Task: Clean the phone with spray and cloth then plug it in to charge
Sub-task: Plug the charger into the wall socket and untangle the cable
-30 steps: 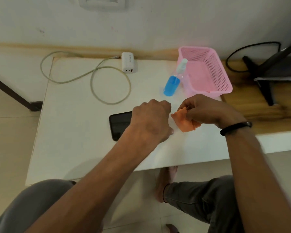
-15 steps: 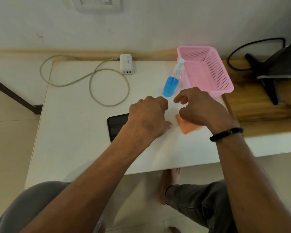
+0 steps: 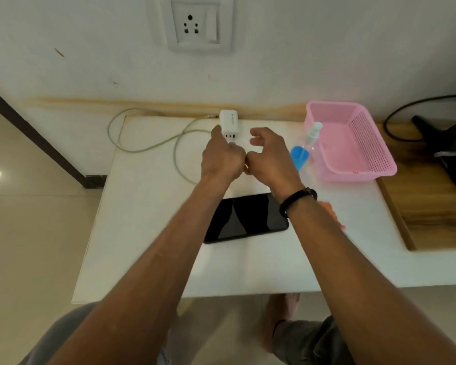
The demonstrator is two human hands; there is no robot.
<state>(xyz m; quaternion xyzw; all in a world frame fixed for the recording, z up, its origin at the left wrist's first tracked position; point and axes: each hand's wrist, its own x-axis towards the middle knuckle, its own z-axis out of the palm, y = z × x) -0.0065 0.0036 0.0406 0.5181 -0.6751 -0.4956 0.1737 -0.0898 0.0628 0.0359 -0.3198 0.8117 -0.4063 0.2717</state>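
1. Both hands have left the orange cloth [image 3: 331,212] and reached the white charger [image 3: 229,124]; the left hand [image 3: 222,154] touches it, its grip unclear, while the right hand [image 3: 267,154] hovers loosely curled, grasping nothing.
2. Risk: the phone [image 3: 245,218] lies under the wrists, so dragging the cable [image 3: 153,146] could nudge it or tip the spray bottle [image 3: 304,148].

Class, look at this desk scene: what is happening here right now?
A person seated at a white table reaches both hands toward the white charger at its far edge. The left hand touches the charger's port end; the right hand hovers beside it with loosely curled fingers and no grip on anything. The phone lies flat, screen dark, not yet plugged in. The orange cloth lies on the table, the spray bottle by the pink basket.
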